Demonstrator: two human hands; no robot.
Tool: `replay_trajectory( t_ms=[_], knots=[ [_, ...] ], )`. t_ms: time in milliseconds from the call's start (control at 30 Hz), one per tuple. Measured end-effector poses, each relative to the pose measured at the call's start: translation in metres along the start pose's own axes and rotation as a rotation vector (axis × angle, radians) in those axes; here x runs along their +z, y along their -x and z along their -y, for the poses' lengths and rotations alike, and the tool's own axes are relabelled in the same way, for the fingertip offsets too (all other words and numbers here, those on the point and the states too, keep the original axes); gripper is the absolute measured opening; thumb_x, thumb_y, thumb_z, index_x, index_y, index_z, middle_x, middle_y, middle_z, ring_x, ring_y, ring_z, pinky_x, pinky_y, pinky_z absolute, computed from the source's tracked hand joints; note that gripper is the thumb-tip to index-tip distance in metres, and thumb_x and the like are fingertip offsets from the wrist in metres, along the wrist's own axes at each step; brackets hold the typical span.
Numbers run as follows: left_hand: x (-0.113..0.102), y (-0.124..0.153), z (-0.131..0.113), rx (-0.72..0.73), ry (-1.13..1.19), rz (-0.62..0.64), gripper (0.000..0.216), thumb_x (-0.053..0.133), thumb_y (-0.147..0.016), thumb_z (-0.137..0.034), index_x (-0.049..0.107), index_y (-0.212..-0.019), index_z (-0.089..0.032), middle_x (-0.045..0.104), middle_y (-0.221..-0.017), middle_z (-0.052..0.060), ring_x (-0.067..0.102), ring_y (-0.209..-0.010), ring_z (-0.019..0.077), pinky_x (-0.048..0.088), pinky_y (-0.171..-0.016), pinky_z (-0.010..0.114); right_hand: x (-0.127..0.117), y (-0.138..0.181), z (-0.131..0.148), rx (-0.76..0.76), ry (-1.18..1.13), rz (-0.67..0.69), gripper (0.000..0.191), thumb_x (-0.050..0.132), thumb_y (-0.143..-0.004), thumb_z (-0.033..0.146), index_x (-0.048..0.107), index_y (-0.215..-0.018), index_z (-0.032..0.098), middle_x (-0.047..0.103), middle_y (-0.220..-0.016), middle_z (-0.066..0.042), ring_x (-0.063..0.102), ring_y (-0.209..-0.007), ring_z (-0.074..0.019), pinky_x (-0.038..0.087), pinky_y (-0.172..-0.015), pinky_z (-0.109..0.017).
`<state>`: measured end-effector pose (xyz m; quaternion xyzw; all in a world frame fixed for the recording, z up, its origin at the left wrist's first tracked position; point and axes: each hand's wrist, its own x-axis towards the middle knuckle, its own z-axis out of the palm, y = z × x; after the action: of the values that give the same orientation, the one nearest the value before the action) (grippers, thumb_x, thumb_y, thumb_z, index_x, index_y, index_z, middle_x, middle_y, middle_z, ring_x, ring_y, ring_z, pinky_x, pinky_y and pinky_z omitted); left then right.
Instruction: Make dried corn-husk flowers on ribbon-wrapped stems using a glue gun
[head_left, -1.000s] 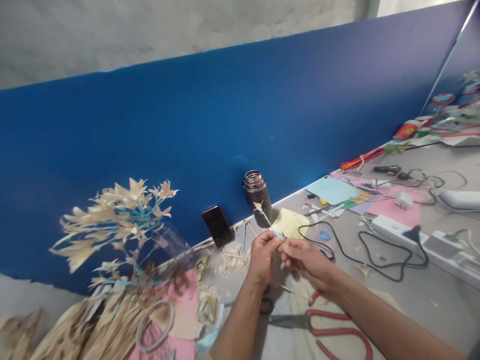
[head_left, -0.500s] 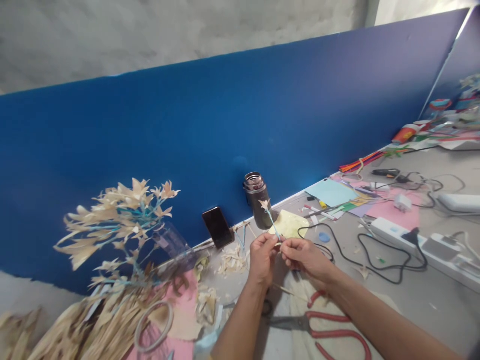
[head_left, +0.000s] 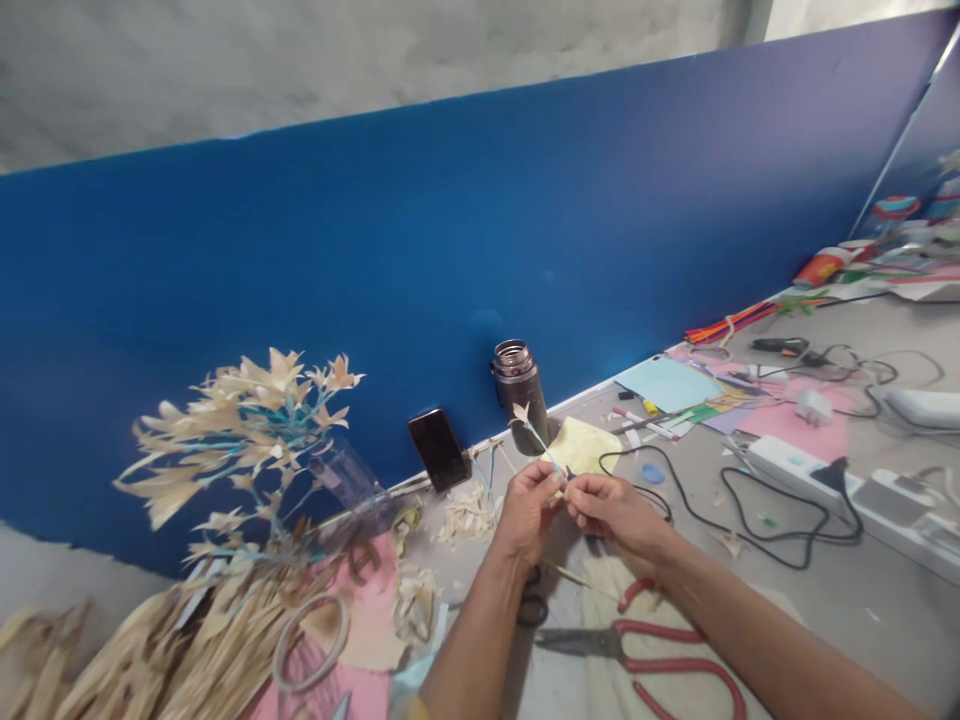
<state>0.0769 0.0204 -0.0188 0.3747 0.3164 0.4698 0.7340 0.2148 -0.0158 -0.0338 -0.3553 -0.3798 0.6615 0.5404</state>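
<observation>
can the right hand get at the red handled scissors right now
Probably yes: the scissors lie nearby, mostly in plain view, though the right hand is busy at the flower stem.

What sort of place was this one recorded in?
It looks like a craft workspace, perhaps for making artificial flowers: a bunch of pale flowers with blue stems, large red-handled scissors and a light blue sheet suggest it.

A small cream flower (head_left: 521, 412) tilts leftward, held by its pale-blue stem (head_left: 541, 443).

You have open air above your fingers (head_left: 590, 495), but the dark flask (head_left: 527, 388) stands beyond them and red-handled scissors (head_left: 618, 644) lie nearer you.
</observation>
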Motion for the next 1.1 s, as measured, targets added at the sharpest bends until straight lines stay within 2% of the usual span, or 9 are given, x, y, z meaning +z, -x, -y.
replay_trajectory(
  t_ms=[100, 267, 367, 533, 733, 1000, 1100],
  knots=[
    [-0.003, 0.001, 0.000, -0.030, -0.020, 0.031, 0.033, 0.088, -0.063, -0.032, 0.063, -0.074, -0.014, 0.062, -0.069, -0.001, 0.056, -0.057, 0.0093, 0.044, -0.062, 0.025, -0.002, 0.000, -0.002, 0.040, -0.083, 0.061, 0.039, 0.088, -0.067, 0.046, 0.064, -0.067, 0.015, 0.060, -0.064, 0.001, 0.047, -0.053, -0.0075, 0.032, -0.051, -0.022],
    [-0.001, 0.003, -0.001, -0.024, -0.046, 0.012, 0.030, 0.086, -0.062, -0.030, 0.063, -0.074, -0.014, 0.062, -0.067, -0.001, 0.057, -0.057, 0.0091, 0.042, -0.060, 0.023, 0.000, 0.001, -0.003, 0.086, -0.140, 0.132, 0.042, 0.086, -0.068, 0.051, 0.063, -0.069, 0.016, 0.055, -0.060, 0.003, 0.047, -0.051, -0.0078, 0.037, -0.052, -0.023],
    [0.003, 0.003, 0.000, 0.008, -0.060, 0.012, 0.028, 0.082, -0.063, -0.030, 0.060, -0.071, -0.015, 0.059, -0.061, -0.003, 0.053, -0.050, 0.0078, 0.040, -0.055, 0.022, 0.000, 0.001, -0.001, 0.080, -0.112, 0.101, 0.040, 0.085, -0.071, 0.051, 0.065, -0.072, 0.016, 0.059, -0.064, 0.002, 0.049, -0.053, -0.0086, 0.038, -0.053, -0.023],
    [0.010, 0.003, 0.002, 0.080, -0.080, -0.076, 0.022, 0.077, -0.063, -0.025, 0.058, -0.070, -0.016, 0.059, -0.061, -0.003, 0.053, -0.051, 0.0084, 0.041, -0.054, 0.022, -0.002, -0.002, 0.002, -0.003, 0.044, 0.028, 0.044, 0.089, -0.062, 0.050, 0.062, -0.064, 0.015, 0.058, -0.061, 0.002, 0.046, -0.052, -0.0076, 0.031, -0.050, -0.022],
    [0.009, 0.005, 0.001, 0.071, -0.089, -0.041, 0.028, 0.083, -0.063, -0.031, 0.064, -0.073, -0.014, 0.061, -0.058, -0.002, 0.054, -0.049, 0.0096, 0.042, -0.052, 0.023, -0.003, -0.001, 0.005, 0.001, 0.068, 0.052, 0.048, 0.087, -0.063, 0.057, 0.063, -0.064, 0.015, 0.061, -0.062, 0.000, 0.048, -0.054, -0.0086, 0.033, -0.052, -0.023],
    [0.001, 0.003, -0.002, 0.027, -0.067, 0.018, 0.034, 0.090, -0.058, -0.033, 0.065, -0.071, -0.013, 0.064, -0.064, 0.000, 0.056, -0.054, 0.0090, 0.045, -0.057, 0.022, -0.002, 0.002, 0.004, 0.045, 0.028, 0.104, 0.041, 0.085, -0.069, 0.051, 0.064, -0.066, 0.016, 0.061, -0.066, -0.001, 0.049, -0.058, -0.0100, 0.036, -0.055, -0.023],
    [0.001, 0.002, 0.000, 0.096, -0.127, 0.000, 0.030, 0.086, -0.062, -0.034, 0.064, -0.069, -0.014, 0.059, -0.060, -0.002, 0.051, -0.053, 0.0087, 0.040, -0.055, 0.022, -0.001, 0.001, 0.002, 0.005, 0.103, 0.069, 0.038, 0.082, -0.072, 0.051, 0.067, -0.067, 0.016, 0.063, -0.067, -0.002, 0.050, -0.059, -0.0113, 0.036, -0.057, -0.025]
  ],
)
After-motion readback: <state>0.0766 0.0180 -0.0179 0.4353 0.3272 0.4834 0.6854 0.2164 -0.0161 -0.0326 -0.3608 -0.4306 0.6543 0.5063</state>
